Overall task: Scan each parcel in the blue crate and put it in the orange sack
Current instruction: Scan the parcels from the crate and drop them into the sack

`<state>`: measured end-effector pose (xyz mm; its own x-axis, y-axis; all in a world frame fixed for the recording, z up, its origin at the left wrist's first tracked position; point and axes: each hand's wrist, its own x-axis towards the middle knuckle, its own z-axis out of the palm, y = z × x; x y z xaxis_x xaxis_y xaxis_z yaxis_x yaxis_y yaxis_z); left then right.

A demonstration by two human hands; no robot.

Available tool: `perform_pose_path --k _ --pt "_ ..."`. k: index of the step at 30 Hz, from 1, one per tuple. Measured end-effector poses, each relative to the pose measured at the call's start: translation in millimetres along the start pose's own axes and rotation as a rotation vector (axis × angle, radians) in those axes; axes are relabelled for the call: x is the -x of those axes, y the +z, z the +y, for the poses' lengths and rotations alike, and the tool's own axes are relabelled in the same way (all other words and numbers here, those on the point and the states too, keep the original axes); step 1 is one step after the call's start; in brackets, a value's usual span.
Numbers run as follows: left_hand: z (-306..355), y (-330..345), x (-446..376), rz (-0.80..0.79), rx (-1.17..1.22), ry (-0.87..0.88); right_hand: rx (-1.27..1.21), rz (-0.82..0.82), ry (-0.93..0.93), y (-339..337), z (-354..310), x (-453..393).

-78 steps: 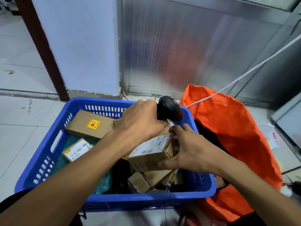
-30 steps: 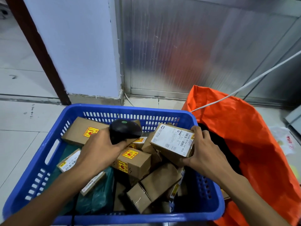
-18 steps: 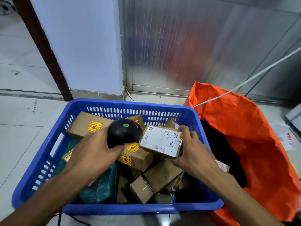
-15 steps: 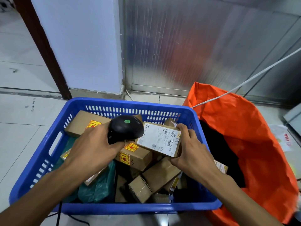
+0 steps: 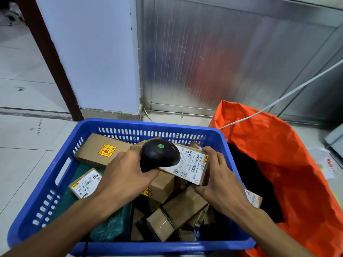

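Beside the orange sack (image 5: pixel 289 164), over the blue crate (image 5: pixel 46 184), the right hand (image 5: pixel 220 179) grips the labelled parcel (image 5: pixel 193 166) while the left hand (image 5: pixel 126 179), fingers wrapped round the scanner (image 5: pixel 159 154), has moved its head over the label, so the scan looks under way.

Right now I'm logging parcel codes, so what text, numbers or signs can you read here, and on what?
"G164" and "502B G164 00 806": white label on the held parcel, gripped by the right hand; its small print and barcodes are unreadable.
"4122 00 621", partly guessed: label on the small parcel in the blue crate.
Yellow-and-red fragile sticker on a brown box: characters too small.
Green dot, no text: scanner in the left hand.
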<state>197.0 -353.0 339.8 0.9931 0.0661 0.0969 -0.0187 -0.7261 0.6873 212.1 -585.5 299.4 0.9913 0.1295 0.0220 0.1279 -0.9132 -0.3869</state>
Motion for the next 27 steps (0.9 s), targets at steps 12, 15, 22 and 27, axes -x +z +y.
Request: perform_pose_path --k 12,15,22,27 --pt "2.8 11.2 1.6 -0.031 0.065 -0.008 -0.066 0.175 0.144 -0.8 14.4 -6.2" --pt "1.9 18.0 0.7 -0.044 0.169 -0.029 -0.052 0.227 0.19 -3.3 16.0 -10.4" --pt "-4.9 27.0 -2.8 -0.08 0.247 -0.064 -0.003 0.247 0.175 -2.5 13.0 -13.8" --pt "-5.0 28.8 -3.2 -0.08 0.247 -0.059 0.012 0.225 0.171 2.2 12.4 -17.0"
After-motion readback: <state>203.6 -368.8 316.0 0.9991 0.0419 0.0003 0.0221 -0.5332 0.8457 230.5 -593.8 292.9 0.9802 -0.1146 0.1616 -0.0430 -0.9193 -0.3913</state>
